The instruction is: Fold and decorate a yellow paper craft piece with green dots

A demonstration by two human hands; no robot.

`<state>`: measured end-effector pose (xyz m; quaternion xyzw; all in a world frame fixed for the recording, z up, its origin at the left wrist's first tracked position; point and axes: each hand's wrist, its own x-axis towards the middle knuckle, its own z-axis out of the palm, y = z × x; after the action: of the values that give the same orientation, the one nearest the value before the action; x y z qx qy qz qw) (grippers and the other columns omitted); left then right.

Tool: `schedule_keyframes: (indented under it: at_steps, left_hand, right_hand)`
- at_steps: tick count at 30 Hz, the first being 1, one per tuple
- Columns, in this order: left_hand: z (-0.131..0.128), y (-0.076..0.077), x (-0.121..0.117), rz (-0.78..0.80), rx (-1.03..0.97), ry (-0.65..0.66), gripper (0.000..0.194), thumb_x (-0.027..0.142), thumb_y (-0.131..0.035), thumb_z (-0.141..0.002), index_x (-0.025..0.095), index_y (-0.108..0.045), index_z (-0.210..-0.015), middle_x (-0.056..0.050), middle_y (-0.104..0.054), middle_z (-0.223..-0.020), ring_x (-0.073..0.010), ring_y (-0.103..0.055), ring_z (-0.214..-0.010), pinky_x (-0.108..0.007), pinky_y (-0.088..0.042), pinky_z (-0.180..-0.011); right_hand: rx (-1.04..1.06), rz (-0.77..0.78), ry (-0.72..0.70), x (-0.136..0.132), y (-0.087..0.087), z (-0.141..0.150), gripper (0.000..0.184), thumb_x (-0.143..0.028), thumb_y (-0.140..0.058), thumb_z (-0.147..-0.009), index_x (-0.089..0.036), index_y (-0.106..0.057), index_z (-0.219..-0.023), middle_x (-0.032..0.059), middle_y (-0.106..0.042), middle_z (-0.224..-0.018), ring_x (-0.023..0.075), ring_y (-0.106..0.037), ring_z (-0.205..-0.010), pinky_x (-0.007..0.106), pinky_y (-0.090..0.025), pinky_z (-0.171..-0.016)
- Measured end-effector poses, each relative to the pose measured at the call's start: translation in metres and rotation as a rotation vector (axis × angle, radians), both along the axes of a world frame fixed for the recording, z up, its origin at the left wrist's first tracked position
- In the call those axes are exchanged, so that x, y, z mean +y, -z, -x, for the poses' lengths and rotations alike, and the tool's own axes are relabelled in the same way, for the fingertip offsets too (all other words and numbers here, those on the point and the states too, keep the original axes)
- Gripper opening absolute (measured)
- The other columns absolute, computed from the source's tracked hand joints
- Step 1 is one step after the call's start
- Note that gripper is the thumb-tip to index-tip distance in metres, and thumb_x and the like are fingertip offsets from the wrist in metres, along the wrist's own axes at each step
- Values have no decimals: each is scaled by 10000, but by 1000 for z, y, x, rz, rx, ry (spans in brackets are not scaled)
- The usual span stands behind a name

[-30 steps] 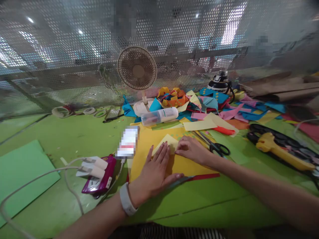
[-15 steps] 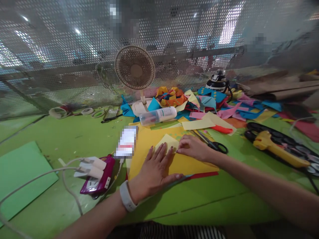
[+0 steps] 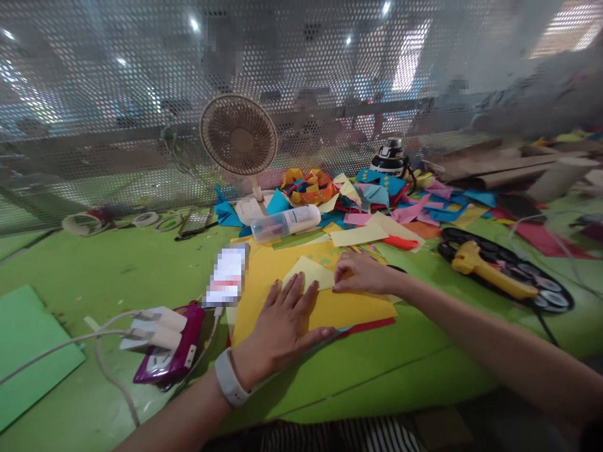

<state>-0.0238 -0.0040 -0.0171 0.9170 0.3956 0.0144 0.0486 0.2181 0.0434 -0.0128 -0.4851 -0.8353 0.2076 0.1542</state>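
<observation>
My left hand (image 3: 285, 320) lies flat with its fingers spread, pressing on a small folded pale yellow paper (image 3: 308, 271) and the larger yellow sheet (image 3: 254, 276) under it. At the right end of the pale paper, my right hand (image 3: 360, 273) has its fingers curled and pinched together on the paper's edge. Beneath the yellow sheet a red sheet (image 3: 367, 327) shows along the near edge. Scissors lie just behind my right hand, mostly covered by it; part of a black handle (image 3: 397, 269) shows.
Left of the sheets are a phone (image 3: 227, 276) and a purple power adapter (image 3: 172, 351) with white chargers and cables. Behind stand a fan (image 3: 240, 135), a clear bottle (image 3: 286, 223) and coloured paper scraps (image 3: 372, 194). A yellow glue gun (image 3: 494, 270) rests at right.
The camera view has turned a little to the right, so the table things appear farther left. My right hand has slid slightly rightward along the pale paper; my left hand stays flat.
</observation>
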Motion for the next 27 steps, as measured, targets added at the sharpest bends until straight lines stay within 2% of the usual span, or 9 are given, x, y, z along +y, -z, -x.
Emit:
schedule_keyframes:
  at_steps: [4, 11, 18, 23, 27]
  left_hand:
    - [0, 0, 1, -12, 12, 3, 790, 722, -246, -836, 254, -154, -1466, -71, -161, -1528, -280, -97, -1399, -508, -101, -1113]
    - [1, 5, 2, -45, 0, 20, 808, 717, -256, -838, 235, -124, -1473, -98, -164, -1526, -295, -101, -1397, -502, -103, -1110]
    - [3, 6, 2, -55, -26, 26, 787, 715, -284, -834, 292, -94, -1471, -62, -167, -1530, -300, -111, -1395, -517, -89, -1108]
    - [2, 7, 2, -112, -35, 48, 764, 704, -292, -840, 318, -88, -1467, -40, -141, -1536, -294, -96, -1398, -527, 3, -1112]
    - [-1, 7, 3, -138, -36, 95, 781, 686, -282, -855, 290, -5, -1470, -36, -121, -1537, -271, -64, -1403, -523, 100, -1105]
  right_hand:
    - [-5, 9, 10, 0, -1, 0, 185, -380, -665, -744, -198, -699, -752, 29, -655, -832, 189, -583, -824, 296, -393, -765]
    - [-41, 79, 20, 5, -6, -12, 154, -348, -668, -732, -197, -698, -715, 28, -678, -789, 186, -602, -768, 278, -397, -687]
    - [-64, 154, 35, 8, -10, -19, 138, -325, -656, -734, -199, -684, -684, 18, -693, -729, 174, -613, -698, 249, -385, -579]
    - [-76, 163, 35, 9, -9, -20, 121, -306, -645, -735, -204, -678, -679, 18, -699, -737, 183, -622, -732, 252, -392, -599]
    - [-72, 169, 41, 7, -11, -20, 102, -293, -640, -730, -205, -684, -701, 17, -701, -747, 183, -625, -733, 251, -405, -610]
